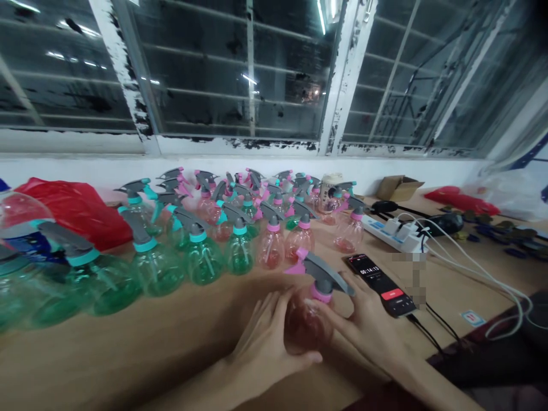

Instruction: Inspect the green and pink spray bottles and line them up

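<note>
Dark, barred windows [235, 74] with white frames, their paint flaked along the edges, stand above a low white wall [449, 171] at the back of a wooden surface [180, 342]. Both hands are occupied, grasping one pink-tinted spray bottle at the near side of the surface, in front of the rows. Left hand [268, 334] is curved around the left side of the held bottle [306, 328], its thumb extended across the front. Right hand [370, 322] bears on the other side, thumb at the shoulder just below the pink collar [321, 291], fingers by the rear of the grey spray head [327, 273]. Whether the bottle's base touches the surface cannot be determined, as the lower part is blurred. Beyond the hands, green spray bottles [205, 257] with teal collars form the left of the front row; pink spray bottles [270, 248] continue it to the right. Further units crowd behind, near the wall. A red plastic bag [92, 211] lies at left. To the right of the held bottle, a phone [381, 285] displays 00:14:13, with a white power strip [394, 233] beyond it and a cardboard box [398, 187] farther back.
</note>
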The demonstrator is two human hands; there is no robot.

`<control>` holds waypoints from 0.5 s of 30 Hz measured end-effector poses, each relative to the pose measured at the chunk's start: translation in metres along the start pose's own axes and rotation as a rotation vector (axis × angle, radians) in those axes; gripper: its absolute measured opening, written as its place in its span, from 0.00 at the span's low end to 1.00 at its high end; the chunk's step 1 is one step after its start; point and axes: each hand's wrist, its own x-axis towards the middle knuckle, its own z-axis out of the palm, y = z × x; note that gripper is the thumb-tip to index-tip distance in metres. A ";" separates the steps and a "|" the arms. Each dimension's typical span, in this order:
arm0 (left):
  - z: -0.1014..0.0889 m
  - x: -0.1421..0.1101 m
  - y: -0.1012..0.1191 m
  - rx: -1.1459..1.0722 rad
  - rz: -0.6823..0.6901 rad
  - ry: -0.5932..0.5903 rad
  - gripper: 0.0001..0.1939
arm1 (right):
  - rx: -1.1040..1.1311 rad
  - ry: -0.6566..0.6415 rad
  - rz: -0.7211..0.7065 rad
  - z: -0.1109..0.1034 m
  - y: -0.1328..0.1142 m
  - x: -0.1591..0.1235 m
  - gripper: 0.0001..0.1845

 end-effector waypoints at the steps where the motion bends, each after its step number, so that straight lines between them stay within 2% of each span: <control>1: -0.002 -0.002 -0.001 -0.004 0.005 0.002 0.46 | 0.010 -0.010 -0.032 0.003 -0.005 0.000 0.15; 7: -0.014 -0.021 -0.010 -0.061 -0.022 -0.014 0.48 | 0.063 -0.064 -0.158 0.015 -0.023 0.005 0.13; 15: -0.029 -0.032 -0.015 0.000 -0.019 -0.035 0.47 | 0.576 -0.214 -0.084 0.039 -0.045 0.024 0.24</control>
